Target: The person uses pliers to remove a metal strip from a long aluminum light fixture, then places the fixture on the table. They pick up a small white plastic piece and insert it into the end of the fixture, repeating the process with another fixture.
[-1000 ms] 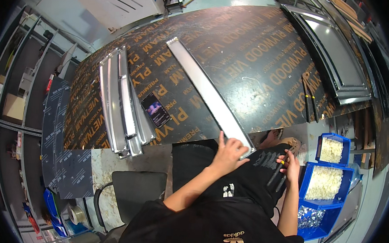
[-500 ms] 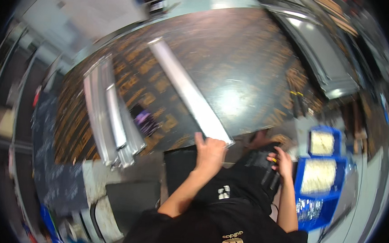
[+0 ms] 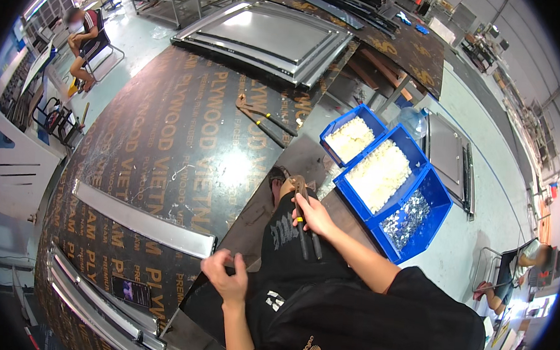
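The silver metal panel (image 3: 142, 219) lies on the tabletop (image 3: 166, 149), its long axis extending forward-left from the left hand (image 3: 227, 279). That hand, the nearer, is empty, fingers parted, beside the panel's near end; contact is indeterminable. The right hand (image 3: 313, 216) grips pliers (image 3: 300, 220).

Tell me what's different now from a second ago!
The view swung right, so the blue bins sit nearer the middle. The left hand let go of the metal strip and is just past its near end. The right hand still holds pliers; the strip still lies on the table.
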The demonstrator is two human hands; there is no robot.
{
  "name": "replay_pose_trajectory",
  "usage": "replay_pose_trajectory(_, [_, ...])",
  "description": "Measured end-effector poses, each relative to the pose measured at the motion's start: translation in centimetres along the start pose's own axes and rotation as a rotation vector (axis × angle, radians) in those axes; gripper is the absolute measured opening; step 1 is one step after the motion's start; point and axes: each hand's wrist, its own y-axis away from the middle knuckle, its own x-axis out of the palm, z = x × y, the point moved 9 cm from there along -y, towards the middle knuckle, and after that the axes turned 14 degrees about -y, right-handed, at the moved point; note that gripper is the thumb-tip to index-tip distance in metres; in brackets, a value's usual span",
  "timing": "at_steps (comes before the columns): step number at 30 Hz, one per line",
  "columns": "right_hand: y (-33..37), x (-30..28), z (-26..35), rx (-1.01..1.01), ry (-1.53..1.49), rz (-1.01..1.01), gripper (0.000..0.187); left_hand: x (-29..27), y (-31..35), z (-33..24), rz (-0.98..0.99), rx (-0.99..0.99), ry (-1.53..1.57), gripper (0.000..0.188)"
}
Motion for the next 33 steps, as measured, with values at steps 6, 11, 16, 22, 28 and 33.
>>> replay_pose_trajectory(6, [1.8,8.5,9.7,-0.585,0.22,0.12,0.049,8.1,3.6,-0.6,0.527,-0.071,0.306,0.011])
replay_pose_trajectory(11, [-1.9,17.9,15.9,-0.97,0.776,0.171,0.059,11.0,3.3,2.6,0.609,-0.292,0.387,0.015])
replay_pose_trajectory(16, [-7.8,24.4,14.1,-1.011,1.176,0.216,0.054,11.0,3.7,3.4,0.618,-0.27,0.342,0.016])
replay_pose_trajectory(22, [-7.9,23.1,11.7,-1.163,0.634,0.26,0.036,10.3,4.6,5.6,0.615,-0.401,0.256,0.022])
replay_pose_trajectory(28, [-6.0,22.7,9.3,-1.245,0.883,0.147,0.051,8.1,4.0,6.6,0.316,-0.827,0.947,0.033])
replay_pose_trajectory(33, [-6.3,22.5,9.5,-1.269,0.795,0.193,0.043,-2.9,0.1,2.6,-0.093,-0.065,-0.116,0.032])
